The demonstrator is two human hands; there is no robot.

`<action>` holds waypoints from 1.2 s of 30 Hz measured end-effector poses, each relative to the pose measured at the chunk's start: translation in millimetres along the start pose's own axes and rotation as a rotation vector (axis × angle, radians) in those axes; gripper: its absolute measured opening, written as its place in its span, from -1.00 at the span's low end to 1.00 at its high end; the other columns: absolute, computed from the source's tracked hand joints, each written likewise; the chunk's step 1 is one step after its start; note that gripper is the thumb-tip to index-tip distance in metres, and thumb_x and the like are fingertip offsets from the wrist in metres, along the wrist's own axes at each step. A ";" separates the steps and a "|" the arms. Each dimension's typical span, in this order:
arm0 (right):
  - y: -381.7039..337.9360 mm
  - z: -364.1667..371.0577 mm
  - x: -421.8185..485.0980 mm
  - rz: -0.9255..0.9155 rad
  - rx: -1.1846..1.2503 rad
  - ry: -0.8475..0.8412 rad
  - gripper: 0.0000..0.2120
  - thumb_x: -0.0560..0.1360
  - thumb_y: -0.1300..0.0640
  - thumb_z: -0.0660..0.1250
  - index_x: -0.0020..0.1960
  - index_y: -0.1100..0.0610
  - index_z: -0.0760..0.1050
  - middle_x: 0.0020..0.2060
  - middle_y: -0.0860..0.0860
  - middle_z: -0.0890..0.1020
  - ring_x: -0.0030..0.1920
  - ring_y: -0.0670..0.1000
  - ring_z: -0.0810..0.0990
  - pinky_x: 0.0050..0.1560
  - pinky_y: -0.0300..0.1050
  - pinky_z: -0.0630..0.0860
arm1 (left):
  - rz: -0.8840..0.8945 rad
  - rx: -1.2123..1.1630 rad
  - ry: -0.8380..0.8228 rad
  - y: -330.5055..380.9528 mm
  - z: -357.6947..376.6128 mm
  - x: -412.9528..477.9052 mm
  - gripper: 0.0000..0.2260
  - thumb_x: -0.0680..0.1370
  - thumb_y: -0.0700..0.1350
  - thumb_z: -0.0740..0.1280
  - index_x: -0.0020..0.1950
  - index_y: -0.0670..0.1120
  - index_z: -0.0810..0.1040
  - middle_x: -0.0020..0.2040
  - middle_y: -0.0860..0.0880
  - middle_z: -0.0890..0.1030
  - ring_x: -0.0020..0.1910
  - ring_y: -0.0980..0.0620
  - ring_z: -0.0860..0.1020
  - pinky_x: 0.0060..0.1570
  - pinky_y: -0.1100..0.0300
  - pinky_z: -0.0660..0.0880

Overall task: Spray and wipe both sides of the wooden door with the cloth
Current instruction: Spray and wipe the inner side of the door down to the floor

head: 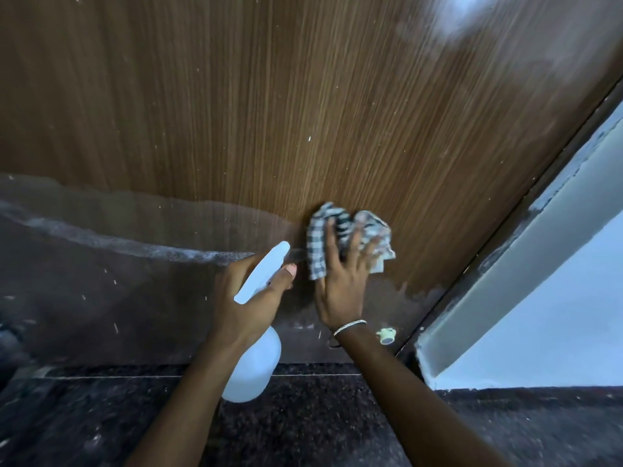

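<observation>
The wooden door (303, 96) fills most of the view, brown with vertical grain; its lower band looks darker and worn. My right hand (340, 281) presses a crumpled checked cloth (350, 237) flat against the door with spread fingers, low on the panel. Just left of it, my left hand (249, 298) grips the neck of a white spray bottle (253, 369), nozzle (266, 271) pointing at the door, index finger stretched along the trigger.
A small pale door stopper (387, 335) sits near the door's bottom right corner. The door frame and a white wall (556, 315) run along the right. Dark speckled floor (303, 426) lies below. A bright light reflection shows at the door's upper right.
</observation>
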State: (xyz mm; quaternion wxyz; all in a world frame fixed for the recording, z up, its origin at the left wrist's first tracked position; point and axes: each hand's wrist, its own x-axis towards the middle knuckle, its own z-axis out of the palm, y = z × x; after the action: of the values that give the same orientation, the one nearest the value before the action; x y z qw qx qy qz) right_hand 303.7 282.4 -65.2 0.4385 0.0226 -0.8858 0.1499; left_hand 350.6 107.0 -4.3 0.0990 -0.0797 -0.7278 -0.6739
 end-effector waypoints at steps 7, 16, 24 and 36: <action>83.5 -33.2 -8.5 -0.016 -0.141 -0.051 -0.37 0.61 -0.06 0.07 0.66 -0.10 0.04 0.66 0.10 -0.07 0.62 0.35 -0.17 0.57 0.40 -0.09 | -0.051 0.026 0.108 -0.7 -4.8 0.6 -0.84 0.50 -0.04 0.49 -0.24 0.20 0.64 -0.26 0.07 0.70 -0.20 0.02 0.67 -0.12 -0.16 0.65; 35.6 -17.6 2.4 0.487 0.236 0.222 -0.41 0.72 -0.05 0.12 0.65 -0.06 -0.08 0.63 0.29 -0.09 0.61 0.38 -0.19 0.58 0.37 -0.15 | -0.097 0.109 0.228 3.9 -29.9 -1.9 -0.77 0.49 0.01 0.48 -0.31 -0.07 0.63 -0.43 -0.02 0.62 -0.37 -0.07 0.63 -0.23 -0.11 0.63; -87.1 31.7 19.4 -0.134 -0.038 0.040 -0.23 0.52 0.02 0.43 0.63 -0.07 0.16 0.64 0.13 -0.01 0.60 0.40 -0.22 0.52 0.47 -0.23 | -0.057 0.119 0.222 3.3 -53.6 -1.8 -0.85 0.51 -0.06 0.46 -0.26 0.13 0.66 -0.37 0.06 0.67 -0.29 0.01 0.66 -0.09 -0.13 0.62; 35.7 -0.2 -19.3 0.134 -0.036 0.046 -0.36 0.61 -0.01 0.16 0.66 -0.07 0.08 0.66 0.04 -0.22 0.59 0.42 -0.19 0.58 0.34 -0.24 | -0.059 0.083 0.267 1.9 -66.5 1.5 -0.74 0.40 0.17 0.41 -0.14 0.00 0.68 -0.30 -0.03 0.68 -0.27 -0.04 0.66 -0.19 -0.14 0.63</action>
State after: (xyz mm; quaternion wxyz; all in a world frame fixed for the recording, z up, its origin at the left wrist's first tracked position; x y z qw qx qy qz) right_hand 309.6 314.7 -89.1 0.4480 -0.0481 -0.8776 0.1636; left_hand 352.1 40.8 2.8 0.1781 0.0363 -0.7376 -0.6504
